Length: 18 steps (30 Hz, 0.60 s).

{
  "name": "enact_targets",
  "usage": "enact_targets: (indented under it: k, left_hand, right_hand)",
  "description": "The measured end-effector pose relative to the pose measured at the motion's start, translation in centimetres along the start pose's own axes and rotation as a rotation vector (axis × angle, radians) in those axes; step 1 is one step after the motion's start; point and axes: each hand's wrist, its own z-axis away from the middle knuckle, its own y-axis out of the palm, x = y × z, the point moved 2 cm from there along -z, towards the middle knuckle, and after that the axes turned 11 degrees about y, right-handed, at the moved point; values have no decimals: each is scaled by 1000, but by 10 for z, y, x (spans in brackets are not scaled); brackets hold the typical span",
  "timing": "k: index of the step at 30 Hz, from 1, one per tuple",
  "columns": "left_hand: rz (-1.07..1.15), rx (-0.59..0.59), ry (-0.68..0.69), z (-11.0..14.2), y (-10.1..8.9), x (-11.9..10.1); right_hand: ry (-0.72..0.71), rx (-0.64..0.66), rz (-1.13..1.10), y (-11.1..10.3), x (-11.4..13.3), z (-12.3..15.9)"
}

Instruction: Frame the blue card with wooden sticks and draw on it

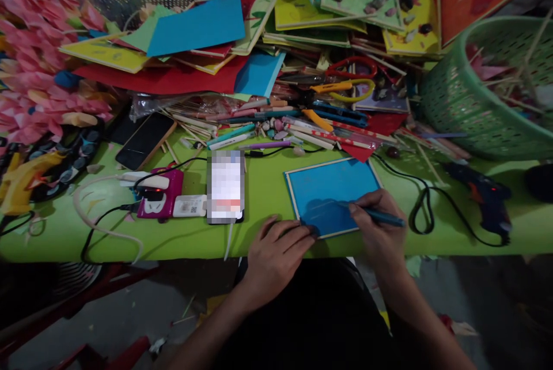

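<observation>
My right hand [382,223] is closed around a dark blue pen [384,217], its tip over the middle of a blue sheet [332,188] edged with thin wooden sticks. Faint marks show on the sheet, too dim to read. My left hand [283,246] lies flat with its fingers apart, fingertips on the sheet's lower left corner. Left of that hand, a phone [225,185] with a lit, blurred screen rests on the green tabletop [268,185].
A magenta power socket [173,188] with cables sits left of the phone. At right lies a dark glue gun [486,200], its cord looping near the sheet. Pens, pliers [317,99], sticks and stacked coloured frames crowd the back. A green basket [470,110] stands back right.
</observation>
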Motion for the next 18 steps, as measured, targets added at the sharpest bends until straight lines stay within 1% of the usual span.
enact_targets:
  k: [4, 6, 8, 12, 15, 18]
  left_hand:
    - [-3, -6, 2, -1, -1, 0]
    - [0, -2, 4, -1, 0, 0]
    - [8, 3, 7, 0, 0, 0]
    - [9, -1, -3, 1, 0, 0]
    - [-5, 26, -8, 0, -1, 0]
    - [-15, 41, -5, -2, -2, -1]
  right_hand:
    - [65, 0, -186, -3, -4, -3]
    - [105, 24, -259, -5, -4, -5]
    - [122, 63, -268, -8, -3, -8]
    - [110, 142, -251, -12, 1, -12]
    - [103, 198, -268, -11, 3, -8]
    - [135, 275, -231, -7, 4, -2]
